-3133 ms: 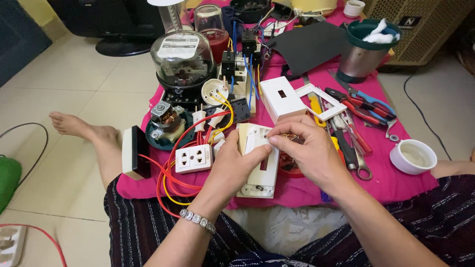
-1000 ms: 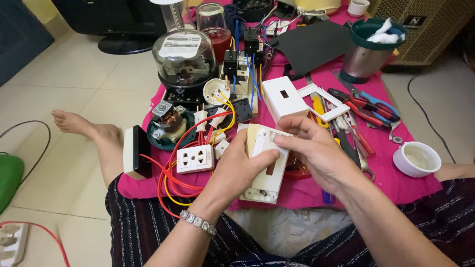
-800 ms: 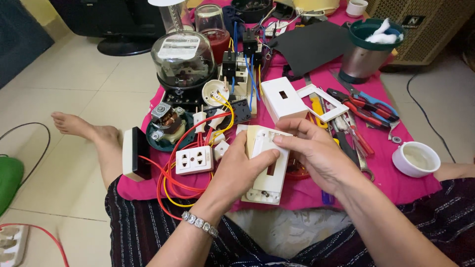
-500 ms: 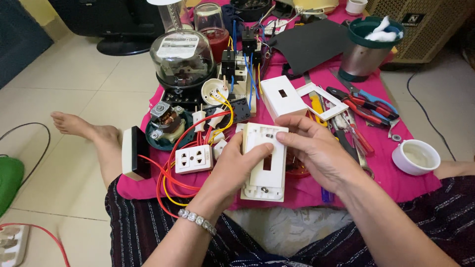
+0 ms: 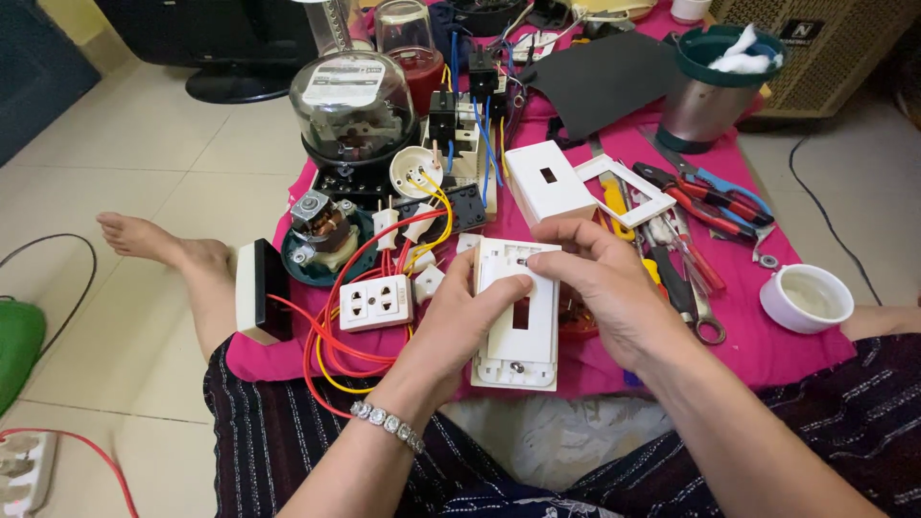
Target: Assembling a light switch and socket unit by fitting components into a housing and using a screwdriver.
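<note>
1. Between our two hands sits a white switch plate (image 5: 518, 312), held upright-ish over the near edge of the pink cloth (image 5: 767, 350), face toward us.
2. Our left hand (image 5: 459, 321) wraps the plate's left edge: thumb laid across its front, the other fingers curled behind it and out of sight.
3. Our right hand (image 5: 604, 288) comes in over the top right corner; fingertips (image 5: 549, 261) are pressed together at the small hole near the plate's top edge. Whether they pinch a screw there we cannot tell.
4. We judge the work partly done: the plate's central slot is open with no switch module showing, and a screw shows in the bottom hole, just below our left thumb.
5. Beyond our fingers lie a second plate (image 5: 549, 182) and a white frame (image 5: 625, 187), both apart from the one we hold.
6. Left of our left hand: a wired socket (image 5: 376, 302) with red wires (image 5: 321, 336) looping toward us.
7. Right of our right hand: pliers (image 5: 705, 192), and farther right a white cup (image 5: 808, 297).
</note>
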